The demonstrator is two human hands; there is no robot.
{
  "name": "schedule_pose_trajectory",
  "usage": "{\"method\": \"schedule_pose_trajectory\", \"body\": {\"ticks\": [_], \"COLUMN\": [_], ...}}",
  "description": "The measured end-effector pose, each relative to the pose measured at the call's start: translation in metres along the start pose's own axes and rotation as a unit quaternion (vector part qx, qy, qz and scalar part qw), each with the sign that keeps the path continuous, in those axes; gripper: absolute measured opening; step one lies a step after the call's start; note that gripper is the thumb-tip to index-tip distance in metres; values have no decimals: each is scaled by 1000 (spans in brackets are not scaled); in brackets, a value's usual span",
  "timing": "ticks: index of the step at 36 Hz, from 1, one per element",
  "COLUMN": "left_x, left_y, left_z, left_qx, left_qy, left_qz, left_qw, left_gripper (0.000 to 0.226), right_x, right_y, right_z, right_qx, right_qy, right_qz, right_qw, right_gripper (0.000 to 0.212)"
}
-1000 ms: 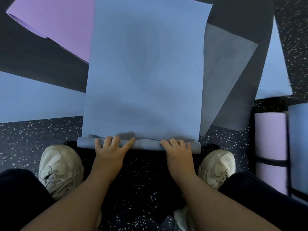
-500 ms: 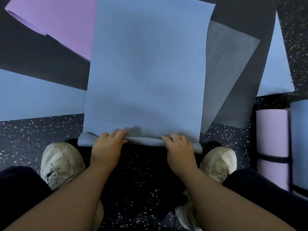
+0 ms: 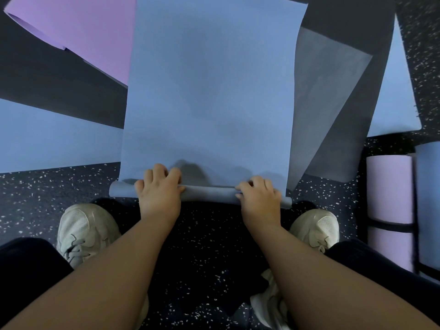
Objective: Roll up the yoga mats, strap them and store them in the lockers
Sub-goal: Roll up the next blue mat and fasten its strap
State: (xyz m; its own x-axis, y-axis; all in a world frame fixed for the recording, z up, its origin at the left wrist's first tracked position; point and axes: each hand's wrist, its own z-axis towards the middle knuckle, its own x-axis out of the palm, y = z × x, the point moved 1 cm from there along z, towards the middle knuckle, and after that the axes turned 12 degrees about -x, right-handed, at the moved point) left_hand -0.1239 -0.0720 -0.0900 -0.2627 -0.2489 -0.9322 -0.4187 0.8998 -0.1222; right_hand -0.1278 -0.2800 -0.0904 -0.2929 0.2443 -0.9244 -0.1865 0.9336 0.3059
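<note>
Speckled dark floor (image 3: 35,194) is carrying several yoga mats spread flat and overlapping. Toward its far left corner a purple mat (image 3: 88,32) is lying over a black mat (image 3: 47,91), with a light blue mat (image 3: 54,136) showing at the left edge. Down the middle, the blue mat (image 3: 209,91) is lying flat, its near end curled into a thin roll (image 3: 207,192) just ahead of two pale sneakers (image 3: 85,229). The left hand (image 3: 159,191) is gripping the roll's left part, fingers curled over its top; the right hand (image 3: 259,196) is gripping the right part the same way. A grey mat (image 3: 321,103) is peeking out beside it. Along the right edge, a rolled purple mat (image 3: 389,186) bound by a black strap (image 3: 390,227) is lying just beside a rolled blue mat (image 3: 428,198).
</note>
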Motion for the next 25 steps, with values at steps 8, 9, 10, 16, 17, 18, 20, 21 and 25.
{"method": "schedule_pose_trajectory", "body": {"ticks": [8,9,10,16,17,18,20,21,25], "left_x": [1,1,2,2,3,4,5,5,7], "left_y": [-4,-3,-2,7,8,8,8,8,8], "left_z": [-6,-9,-12,-19,-18,-16,-14,-13,-12], "left_qx": [78,84,89,131,133,134,136,136,133], "left_qy": [-10,-31,-49,-16,-12,-13,-20,-23,-29], "left_qz": [56,49,38,31,32,28,15,8,-14], "left_qw": [995,995,994,991,991,990,990,990,991], "left_gripper": [12,10,10,43,44,44,43,41,37], "right_x": [2,2,3,4,5,5,5,5,6], "right_y": [12,15,17,19,19,19,20,20,19], "right_z": [3,3,3,3,2,2,0,-1,0], "right_qx": [-58,-59,-54,-19,-14,-9,-5,-4,8], "right_qy": [-68,-74,-80,-74,-70,-67,-57,-51,-13], "right_qz": [-41,-48,-53,-60,-53,-45,-38,-39,-37], "right_qw": [995,994,994,995,996,997,998,998,999], "right_gripper": [12,18,24,18,13,12,17,18,29]}}
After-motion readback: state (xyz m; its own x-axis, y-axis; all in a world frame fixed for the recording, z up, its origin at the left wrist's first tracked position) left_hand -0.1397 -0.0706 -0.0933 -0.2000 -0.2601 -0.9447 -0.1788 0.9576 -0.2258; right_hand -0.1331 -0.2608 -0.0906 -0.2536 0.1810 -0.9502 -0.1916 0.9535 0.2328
